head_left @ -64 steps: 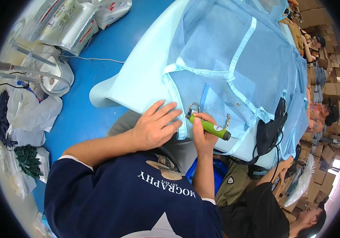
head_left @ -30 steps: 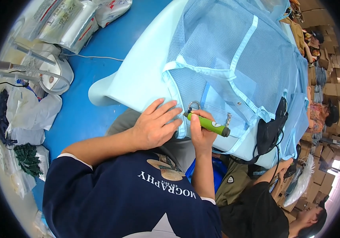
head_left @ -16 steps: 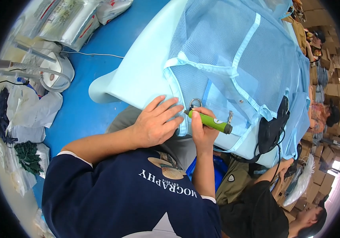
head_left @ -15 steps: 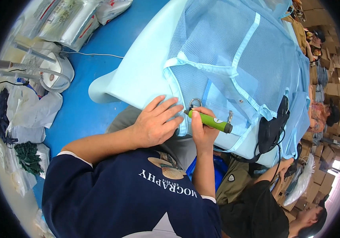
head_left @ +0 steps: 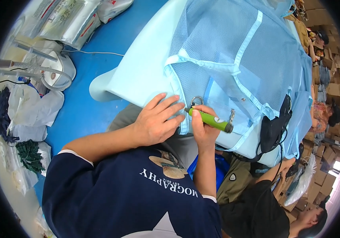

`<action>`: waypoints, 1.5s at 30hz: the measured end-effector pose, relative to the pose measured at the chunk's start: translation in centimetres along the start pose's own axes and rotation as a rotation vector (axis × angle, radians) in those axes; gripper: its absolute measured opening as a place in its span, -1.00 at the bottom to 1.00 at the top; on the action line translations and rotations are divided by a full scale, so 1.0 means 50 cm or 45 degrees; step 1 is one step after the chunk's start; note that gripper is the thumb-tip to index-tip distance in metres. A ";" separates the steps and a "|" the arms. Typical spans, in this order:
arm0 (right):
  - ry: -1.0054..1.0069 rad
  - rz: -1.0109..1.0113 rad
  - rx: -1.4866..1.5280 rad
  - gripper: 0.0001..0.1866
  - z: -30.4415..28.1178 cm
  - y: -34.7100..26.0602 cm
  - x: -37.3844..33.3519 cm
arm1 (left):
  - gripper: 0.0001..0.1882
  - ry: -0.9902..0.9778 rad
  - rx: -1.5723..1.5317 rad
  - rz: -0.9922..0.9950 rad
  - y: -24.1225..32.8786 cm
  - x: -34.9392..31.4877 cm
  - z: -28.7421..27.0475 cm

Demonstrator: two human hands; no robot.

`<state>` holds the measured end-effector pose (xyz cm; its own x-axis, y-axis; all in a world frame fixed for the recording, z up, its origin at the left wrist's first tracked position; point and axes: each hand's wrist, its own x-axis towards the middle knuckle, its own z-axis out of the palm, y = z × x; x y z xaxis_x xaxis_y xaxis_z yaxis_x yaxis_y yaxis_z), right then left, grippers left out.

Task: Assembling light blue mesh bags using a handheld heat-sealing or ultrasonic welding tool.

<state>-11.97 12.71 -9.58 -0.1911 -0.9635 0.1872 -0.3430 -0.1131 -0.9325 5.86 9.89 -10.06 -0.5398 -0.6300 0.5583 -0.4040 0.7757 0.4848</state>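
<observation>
My right hand (head_left: 205,133) is closed around a thick green marker (head_left: 209,119), its dark tip pointing left at the edge trim of a light blue mesh fabric piece (head_left: 213,35). My left hand (head_left: 158,121) lies flat with fingers stretched out, fingertips at that same trim beside the marker's tip. Just above the marker is a metal ring (head_left: 196,99). Beneath the mesh lies a smooth pale blue sheet (head_left: 138,71) with a curved edge. A clear pocket-like patch and a metal snap (head_left: 243,99) show on the mesh. The exact contact of tip and trim is too small to tell.
A blue table (head_left: 82,119) extends to the left. On it stand a white device (head_left: 60,73) with a coiled hose, plastic-wrapped packages (head_left: 78,23) and dark green cloth (head_left: 30,156). A black strap bundle (head_left: 273,129) hangs at right. A person in black (head_left: 253,212) sits close on the right.
The whole view has shifted very slightly. Both hands keep nearly the same pose, and the green marker stays in my right hand.
</observation>
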 end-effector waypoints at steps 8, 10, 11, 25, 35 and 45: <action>-0.004 -0.214 -0.108 -0.90 0.007 -0.003 0.004 | -0.71 -0.017 0.003 -0.100 0.010 -0.010 -0.004; -0.021 -0.154 -0.174 -0.90 0.008 -0.004 0.002 | -0.70 -0.034 0.021 -0.126 0.009 -0.014 -0.007; -0.021 -0.155 -0.173 -0.90 0.010 -0.003 0.003 | -0.69 -0.052 0.024 -0.114 0.007 -0.017 -0.009; -0.090 -0.207 -0.149 -0.90 0.011 -0.012 0.012 | -0.67 -0.036 0.036 -0.074 0.001 -0.021 -0.008; -0.112 -0.060 -0.054 -0.89 0.012 -0.007 0.006 | -0.68 -0.026 0.023 -0.079 0.000 -0.023 -0.006; -0.057 -0.071 -0.063 -0.90 0.015 -0.015 0.007 | -0.68 -0.005 0.027 -0.083 0.002 -0.020 -0.006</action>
<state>-11.07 12.29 -9.03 -0.1297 -0.9661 0.2232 -0.3972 -0.1556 -0.9044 6.55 10.58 -10.37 -0.5150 -0.6791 0.5231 -0.4537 0.7337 0.5058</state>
